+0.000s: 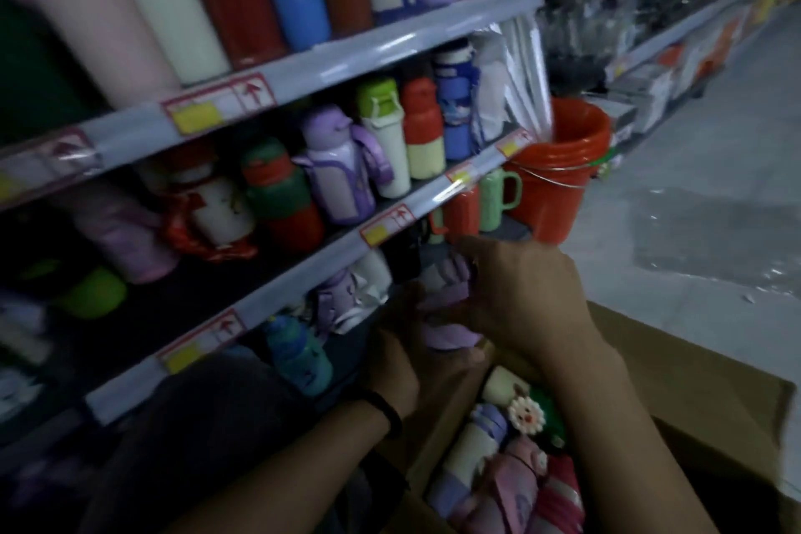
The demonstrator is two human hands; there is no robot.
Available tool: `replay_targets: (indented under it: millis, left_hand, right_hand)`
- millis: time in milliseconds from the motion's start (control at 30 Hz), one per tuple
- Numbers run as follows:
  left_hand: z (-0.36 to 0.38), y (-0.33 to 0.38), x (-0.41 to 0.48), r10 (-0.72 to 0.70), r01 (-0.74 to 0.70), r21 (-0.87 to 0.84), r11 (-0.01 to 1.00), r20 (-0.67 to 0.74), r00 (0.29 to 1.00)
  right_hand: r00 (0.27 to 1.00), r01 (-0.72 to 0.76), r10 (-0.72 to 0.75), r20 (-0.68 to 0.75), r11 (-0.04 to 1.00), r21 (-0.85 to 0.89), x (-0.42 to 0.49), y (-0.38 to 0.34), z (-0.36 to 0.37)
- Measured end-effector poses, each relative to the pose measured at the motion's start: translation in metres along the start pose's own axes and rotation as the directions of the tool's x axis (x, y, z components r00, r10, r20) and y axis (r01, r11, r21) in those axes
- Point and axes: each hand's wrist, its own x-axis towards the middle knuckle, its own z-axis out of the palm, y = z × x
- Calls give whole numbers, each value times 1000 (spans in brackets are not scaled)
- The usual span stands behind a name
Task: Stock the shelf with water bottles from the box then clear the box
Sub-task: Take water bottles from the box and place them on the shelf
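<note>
A dim shop aisle is shown. A grey metal shelf unit (320, 69) fills the left side, and red-and-yellow price labels (216, 106) are fixed along its front rails. Tall cylinders in pink, cream, red and blue (143, 4) are stood on the top tier. The tier below is lined with small coloured children's bottles (342, 165), and more are seen on the lower tiers. At the end of the unit, a stack of orange plastic buckets (559, 169) is set on the pale grey floor (715, 134). A sheet of clear plastic film (711, 238) lies further out on that floor. An open brown cardboard box (693, 382) sits at the lower right and is packed with lying bottles in cream, lilac and pink (498, 468). Above the box, just in front of a lower tier, a lilac plastic water bottle (446, 317) is held between both hands. The right hand (529, 299) is curled over it from above. It is cupped from beneath by the left hand (403, 360), which is blurred, and a black wristband (385, 412) is worn on that wrist.
</note>
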Motion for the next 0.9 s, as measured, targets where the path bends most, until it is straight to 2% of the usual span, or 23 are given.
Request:
replay_targets:
  millis: [33, 67, 100, 133, 200, 233, 267, 333, 400, 433, 500, 533, 567, 633, 700, 767, 833, 900]
  left_hand:
    - [-11, -4, -2, 60, -73, -103, 992, -121, 991]
    - [-24, 5, -16, 56, -106, -337, 935, -154, 986]
    - [-43, 14, -24, 34, -132, -495, 859, -201, 979]
    - [-55, 16, -33, 37, -173, -563, 808, -244, 969]
    - [-80, 24, -56, 36, -187, -454, 871, -321, 947]
    - [-95, 25, -68, 88, -192, -231, 954, -395, 914]
    - [-106, 21, -76, 151, -177, -25, 984, -421, 895]
    - [-126, 16, -89, 160, -139, 81, 987, -491, 856]
    - [-143, 24, -97, 162, -187, 3, 982, -512, 844]
    - [-149, 29, -95, 193, -243, -15, 970, -564, 803]
    - [-164, 37, -93, 270, -311, 48, 949, -631, 727]
    - [-171, 39, -91, 289, -317, 76, 945, -641, 711]
    - [-177, 37, -89, 283, -310, 74, 948, -645, 710]
    - [-185, 31, -86, 179, -262, -34, 964, -647, 741]
    - [-190, 17, -80, 48, -186, -152, 971, -638, 769]
    - [-192, 0, -72, -13, -172, -222, 960, -647, 763]
    - [-196, -14, -64, -69, -207, -328, 922, -664, 745]
    - [-200, -25, -57, -112, -249, -414, 876, -676, 728]
  right_hand:
    - [1000, 23, -24, 9, 1000, 11, 5, -14, 0]
    - [999, 45, -46, 12, 999, 22, 10, -27, 2]
    - [998, 64, -64, 1, 997, 43, 14, -40, 3]
    - [996, 83, -81, -26, 994, 77, 17, -52, 5]
    - [990, 127, -112, -88, 974, 188, 22, -74, 5]
    - [985, 155, -130, -114, 957, 245, 25, -85, 5]
    - [977, 190, -151, -150, 937, 294, 27, -96, 5]
    - [948, 266, -174, -267, 895, 358, 29, -119, 4]
    - [919, 335, -207, -335, 858, 390, 29, -138, 2]
    - [910, 359, -226, -348, 849, 387, 29, -146, 1]
    - [898, 383, -232, -375, 830, 406, 31, -155, 0]
    - [897, 391, -223, -383, 804, 448, 33, -158, 2]
    - [898, 396, -213, -385, 775, 493, 34, -160, 4]
    - [911, 368, -172, -375, 749, 551, 39, -162, 12]
    - [934, 312, -129, -333, 748, 586, 41, -164, 23]
    - [950, 296, -146, -277, 710, 639, 41, -167, 33]
    - [969, 246, -183, -167, 620, 745, 40, -169, 42]
    - [975, 135, -219, -21, 521, 843, 40, -173, 48]
